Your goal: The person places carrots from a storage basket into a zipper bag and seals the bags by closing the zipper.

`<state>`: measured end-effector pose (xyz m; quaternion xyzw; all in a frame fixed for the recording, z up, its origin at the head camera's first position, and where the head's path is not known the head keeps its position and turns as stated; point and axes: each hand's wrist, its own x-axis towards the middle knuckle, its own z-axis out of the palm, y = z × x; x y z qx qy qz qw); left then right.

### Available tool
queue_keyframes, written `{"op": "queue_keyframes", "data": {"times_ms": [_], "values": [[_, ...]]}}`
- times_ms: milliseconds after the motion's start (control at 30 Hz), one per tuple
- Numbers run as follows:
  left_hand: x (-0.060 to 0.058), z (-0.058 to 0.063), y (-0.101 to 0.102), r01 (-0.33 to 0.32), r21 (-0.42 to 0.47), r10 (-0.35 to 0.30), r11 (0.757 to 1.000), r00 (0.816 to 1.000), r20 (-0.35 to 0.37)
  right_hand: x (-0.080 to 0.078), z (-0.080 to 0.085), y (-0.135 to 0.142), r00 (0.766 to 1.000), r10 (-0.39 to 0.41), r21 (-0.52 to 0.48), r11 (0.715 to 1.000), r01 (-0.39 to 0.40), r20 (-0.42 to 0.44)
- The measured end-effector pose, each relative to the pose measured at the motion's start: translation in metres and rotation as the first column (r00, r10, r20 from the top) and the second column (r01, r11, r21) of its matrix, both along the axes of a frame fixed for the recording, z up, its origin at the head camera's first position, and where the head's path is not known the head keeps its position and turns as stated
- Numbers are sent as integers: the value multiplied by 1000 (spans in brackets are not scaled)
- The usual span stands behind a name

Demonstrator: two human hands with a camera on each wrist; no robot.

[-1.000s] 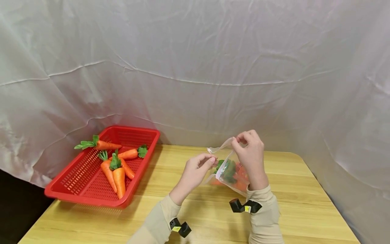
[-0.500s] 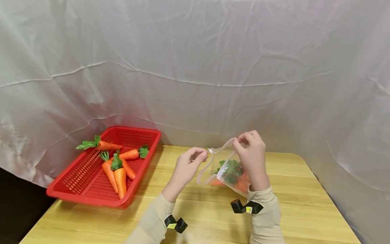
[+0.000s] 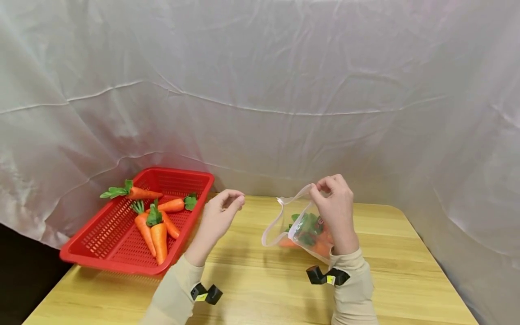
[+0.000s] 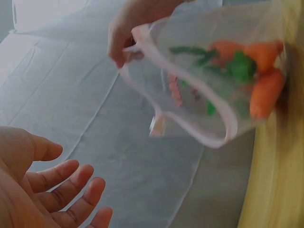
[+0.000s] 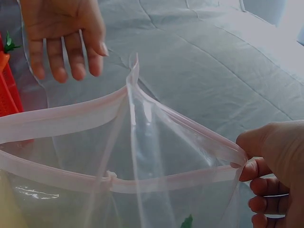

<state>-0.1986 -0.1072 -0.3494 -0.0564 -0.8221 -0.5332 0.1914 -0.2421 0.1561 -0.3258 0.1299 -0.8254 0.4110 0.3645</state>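
Observation:
A clear zip bag [image 4: 190, 114] with a pinkish-white zip band stands with its mouth spread wide, facing left. Inside it are several carrots [image 4: 266, 92] with green tops. My right hand [image 3: 337, 210] pinches the bag's rim at the upper corner between thumb and index finger, as the right wrist view shows. To the left of the bag, apart from it, my left hand [image 3: 217, 214] is in the air between bag and basket. Its fingers are loosely bent with nothing in them; the left wrist view shows the palm and relaxed fingers [image 4: 66, 190].
A red plastic basket [image 3: 113, 269] sits on the left of the wooden table [image 3: 260, 289]. Several carrots lie in it, one carrot [image 3: 140, 193] leaning across its left rim with its leaves outside. A grey-white cloth [image 3: 260, 90] hangs behind and around the table.
My left hand has let go of the bag's edge and moved left toward the basket. The bag's mouth has widened. My right hand has stayed in place, still pinching the rim.

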Motion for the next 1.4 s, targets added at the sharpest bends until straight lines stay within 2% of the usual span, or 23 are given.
{"op": "queue_keyframes", "data": {"times_ms": [167,400,633,900,1033,1200,1400], "values": [[5,3,-23,-46,-51,48,998,998,29,1,0,0,1000,-3,-4,1000,3,12],[10,5,-55,-82,-185,92,979,995,48,2,1,-1,1000,-3,-6,1000,3,-14],[16,11,-84,-87,-322,114,943,991,67,2,2,-2,1000,11,-6,1000,-11,-24],[21,27,-113,-54,-456,129,888,982,135,3,2,-1,1000,4,-8,1000,-4,-19],[19,33,-128,-33,-497,133,867,977,168,4,3,-1,1000,3,-6,1000,-3,-16],[11,34,-148,-23,-540,154,841,968,200,4,3,-2,1000,5,-10,1000,-5,-18],[-4,33,-175,-12,-553,191,833,944,268,3,3,-2,1000,6,-14,1000,-7,-23]]}}
